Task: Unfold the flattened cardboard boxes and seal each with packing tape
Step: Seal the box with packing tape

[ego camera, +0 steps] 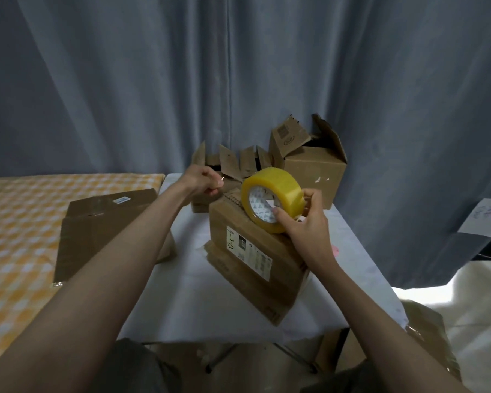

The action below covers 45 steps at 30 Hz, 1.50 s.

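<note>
Both forearms reach over the bench's (182, 293) near edge. Right grip (306, 222) grasps a yellow tape roll (278, 191) resting atop the closed cardboard box (255, 268) mid-bench. Left grip (203, 181) is clenched, pinching something small near the far edge, likely the tape end.

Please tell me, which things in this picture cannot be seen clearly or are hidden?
- Head view: the label on the box has print too small to read.
- What the left hand pinches: too small; likely the tape end, clear tape invisible.
- The right hand covers the lower right of the tape roll.
- Inside of the open box: hidden by its flaps.
- Paper at the right: cut off by the edge, writing blurred.
</note>
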Each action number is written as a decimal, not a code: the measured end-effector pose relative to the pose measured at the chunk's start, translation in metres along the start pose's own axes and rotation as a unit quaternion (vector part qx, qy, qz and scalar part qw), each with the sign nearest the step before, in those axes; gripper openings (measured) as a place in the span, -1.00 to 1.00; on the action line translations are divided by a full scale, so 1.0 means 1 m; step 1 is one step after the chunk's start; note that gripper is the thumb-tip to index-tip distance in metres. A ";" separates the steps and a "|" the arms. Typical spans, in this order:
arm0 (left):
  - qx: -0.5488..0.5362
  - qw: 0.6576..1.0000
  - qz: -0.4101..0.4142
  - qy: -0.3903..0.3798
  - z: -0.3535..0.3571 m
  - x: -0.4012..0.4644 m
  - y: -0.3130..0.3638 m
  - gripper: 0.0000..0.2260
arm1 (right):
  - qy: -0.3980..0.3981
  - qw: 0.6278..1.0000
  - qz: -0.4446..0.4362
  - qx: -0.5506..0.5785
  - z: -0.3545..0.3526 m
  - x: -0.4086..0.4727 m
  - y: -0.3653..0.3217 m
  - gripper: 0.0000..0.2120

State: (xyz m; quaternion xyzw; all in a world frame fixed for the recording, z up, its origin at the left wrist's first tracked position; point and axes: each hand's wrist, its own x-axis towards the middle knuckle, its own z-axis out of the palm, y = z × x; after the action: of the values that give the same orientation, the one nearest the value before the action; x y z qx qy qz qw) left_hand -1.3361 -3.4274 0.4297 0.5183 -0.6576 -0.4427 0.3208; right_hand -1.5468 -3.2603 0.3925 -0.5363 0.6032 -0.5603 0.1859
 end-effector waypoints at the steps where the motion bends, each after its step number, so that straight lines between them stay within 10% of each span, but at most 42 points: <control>1: -0.007 1.000 -0.003 0.002 0.001 0.000 -0.005 -0.95 | -0.002 1.000 -0.004 0.004 0.001 0.001 0.002 -0.56; 21: 0.012 0.996 -0.083 0.015 0.028 0.023 -0.033 -0.84 | -0.024 0.998 -0.064 0.003 0.019 0.014 0.013 -0.49; 38: 0.079 0.987 0.025 0.140 0.020 -0.029 -0.040 -0.89 | -0.130 0.989 -0.075 0.013 0.005 0.022 0.014 -0.43; 45: 0.185 0.946 0.223 0.147 0.020 -0.055 -0.067 -0.79 | -0.168 0.985 -0.035 -0.011 0.005 0.020 0.017 -0.49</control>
State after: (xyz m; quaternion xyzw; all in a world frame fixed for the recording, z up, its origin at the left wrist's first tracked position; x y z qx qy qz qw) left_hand -1.3134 -3.3742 0.3627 0.4675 -0.7725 -0.1495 0.4029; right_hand -1.5574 -3.2833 0.3836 -0.6456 0.5504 -0.4616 0.2592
